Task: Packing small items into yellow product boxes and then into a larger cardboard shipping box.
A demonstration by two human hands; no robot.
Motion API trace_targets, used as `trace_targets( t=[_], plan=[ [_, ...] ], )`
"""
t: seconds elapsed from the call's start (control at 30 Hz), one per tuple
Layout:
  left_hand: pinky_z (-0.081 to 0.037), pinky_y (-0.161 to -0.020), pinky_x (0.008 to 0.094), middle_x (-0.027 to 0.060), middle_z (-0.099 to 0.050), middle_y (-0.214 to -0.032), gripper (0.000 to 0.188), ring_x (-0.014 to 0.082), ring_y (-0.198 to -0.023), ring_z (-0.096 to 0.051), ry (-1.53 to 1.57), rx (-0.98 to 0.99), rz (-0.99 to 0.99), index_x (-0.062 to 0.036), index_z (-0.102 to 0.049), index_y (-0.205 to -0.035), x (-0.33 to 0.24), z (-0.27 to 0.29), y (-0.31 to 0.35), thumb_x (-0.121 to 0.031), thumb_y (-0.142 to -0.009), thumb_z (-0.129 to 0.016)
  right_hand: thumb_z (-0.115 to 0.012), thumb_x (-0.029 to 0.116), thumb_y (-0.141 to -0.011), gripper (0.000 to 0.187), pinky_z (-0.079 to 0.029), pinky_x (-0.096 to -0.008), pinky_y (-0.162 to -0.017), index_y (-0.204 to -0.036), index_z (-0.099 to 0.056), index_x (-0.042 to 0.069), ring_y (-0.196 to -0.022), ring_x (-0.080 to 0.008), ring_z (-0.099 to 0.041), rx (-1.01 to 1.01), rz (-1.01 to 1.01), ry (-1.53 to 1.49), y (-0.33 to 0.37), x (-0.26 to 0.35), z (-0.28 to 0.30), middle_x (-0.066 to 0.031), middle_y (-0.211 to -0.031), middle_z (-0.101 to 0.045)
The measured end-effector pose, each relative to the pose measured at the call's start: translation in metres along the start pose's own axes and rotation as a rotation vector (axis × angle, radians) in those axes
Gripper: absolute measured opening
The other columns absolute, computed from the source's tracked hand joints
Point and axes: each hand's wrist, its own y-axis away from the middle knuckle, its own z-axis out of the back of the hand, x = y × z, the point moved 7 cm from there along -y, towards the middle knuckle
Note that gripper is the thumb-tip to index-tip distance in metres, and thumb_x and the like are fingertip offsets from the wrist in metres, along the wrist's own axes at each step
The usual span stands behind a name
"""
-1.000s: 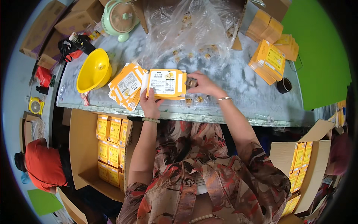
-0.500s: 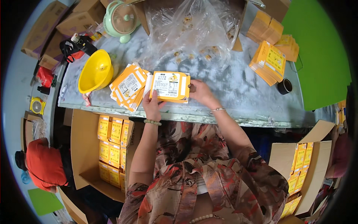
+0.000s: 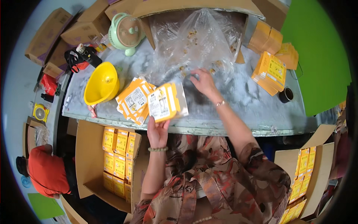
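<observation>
My left hand (image 3: 157, 131) grips the lower edge of a yellow and white printed carton (image 3: 159, 105), which is tilted above the near edge of the table. A white flap sticks out on the carton's right side. Just left of it lies a fanned stack of flat yellow cartons (image 3: 135, 99), partly covered by the held one. My right hand (image 3: 204, 83) is off the carton, its fingers apart and curved, with nothing seen in them. It is nearest to the clear plastic bag (image 3: 203, 41), which spills from a cardboard box and holds small packets.
A yellow bowl (image 3: 90, 87) and a green pot (image 3: 125, 35) stand on the left. More flat cartons (image 3: 271, 71) and a dark cup (image 3: 286, 95) are on the right. Open boxes of packed yellow cartons (image 3: 119, 158) stand below the table edge. A person in red (image 3: 48, 170) is far left.
My right hand has let go of the carton and moved up toward the plastic bag. The carton has tilted in my left hand. The whole view has shifted slightly.
</observation>
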Motion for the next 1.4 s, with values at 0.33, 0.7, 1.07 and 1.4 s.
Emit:
trace_targets(
  t=[0.33, 0.7, 1.07, 1.4],
  plan=[
    [-0.050, -0.060, 0.0325, 0.0097, -0.055, -0.092, 0.027, 0.0201, -0.077, -0.057, -0.230, -0.130, -0.075, -0.0028, -0.042, -0.103, -0.009, 0.022, 0.015, -0.020, -0.083, -0.044, -0.056, 0.033, -0.068, 0.042, -0.026, -0.0400, -0.090, -0.104, -0.049, 0.011, -0.104, -0.0300, -0.039, 0.377, -0.049, 0.493, -0.023, -0.057, -0.082, -0.0130, -0.111, -0.042],
    [-0.051, -0.059, 0.0312, 0.0101, -0.056, -0.086, 0.023, 0.0179, -0.072, -0.057, -0.332, -0.080, -0.078, -0.0008, -0.044, -0.098, -0.015, 0.008, 0.001, -0.018, -0.083, -0.044, -0.060, 0.025, -0.068, 0.047, -0.029, -0.0398, -0.089, -0.110, -0.045, 0.011, -0.107, -0.0303, -0.035, 0.345, 0.217, 0.254, 0.078, -0.018, 0.046, -0.0092, -0.114, -0.039],
    [-0.051, -0.058, 0.0305, 0.0091, -0.055, -0.088, 0.022, 0.0167, -0.071, -0.057, -0.410, -0.038, -0.107, -0.0025, -0.045, -0.098, -0.011, -0.003, -0.012, -0.017, -0.082, -0.047, -0.069, 0.027, -0.055, 0.068, -0.039, -0.0315, -0.080, -0.112, -0.041, 0.004, -0.094, -0.0297, -0.045, 0.458, -0.177, 0.360, 0.083, -0.048, 0.066, -0.0163, -0.107, -0.041],
    [-0.052, -0.058, 0.0321, 0.0098, -0.056, -0.085, 0.022, 0.0199, -0.071, -0.058, -0.484, -0.021, -0.076, -0.0037, -0.046, -0.099, 0.005, 0.001, -0.025, -0.019, -0.082, -0.046, -0.052, 0.021, -0.072, 0.030, -0.037, -0.0343, -0.080, -0.097, -0.052, 0.006, -0.092, -0.0291, -0.047, 0.595, 0.054, 0.559, 0.034, -0.055, 0.012, -0.0096, -0.101, -0.049]
  ],
)
